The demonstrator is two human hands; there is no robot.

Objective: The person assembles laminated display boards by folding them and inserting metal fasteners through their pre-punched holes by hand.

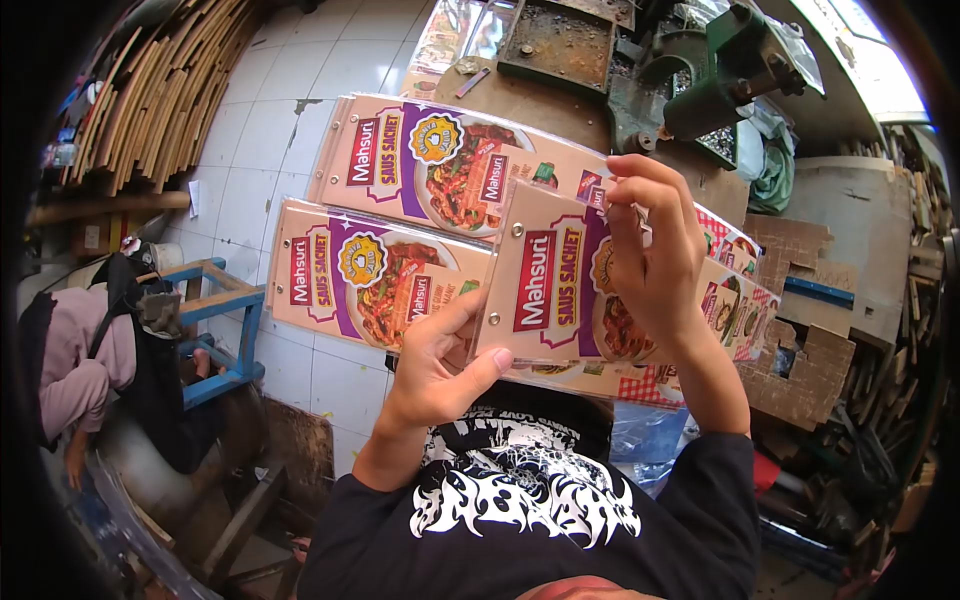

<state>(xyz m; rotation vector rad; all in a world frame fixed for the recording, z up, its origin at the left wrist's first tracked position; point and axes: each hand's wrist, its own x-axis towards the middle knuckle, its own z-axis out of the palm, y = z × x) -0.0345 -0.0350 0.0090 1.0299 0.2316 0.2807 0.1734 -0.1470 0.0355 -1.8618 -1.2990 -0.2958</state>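
Note:
A printed Mahsuri sauce sign panel (545, 300) with metal eyelets along its left edge is tilted up in front of my chest. My left hand (440, 365) is closed on its lower left edge, the thumb on the front face. Over its upper right part is my right hand (655, 245), fingers bent and the index finger reaching past the top edge; whatever they pinch is hidden. Behind it lie two piles of matching panels, an upper pile (350, 200) and a lower pile (300, 315), both with eyelets at the left.
A green press machine (720, 85) stands at the back right beside a metal tray (555, 45) of small parts on the workbench (540, 100). Wood strips (170, 90) are stacked far left. Another person (90, 350) sits left near a blue metal frame (225, 375).

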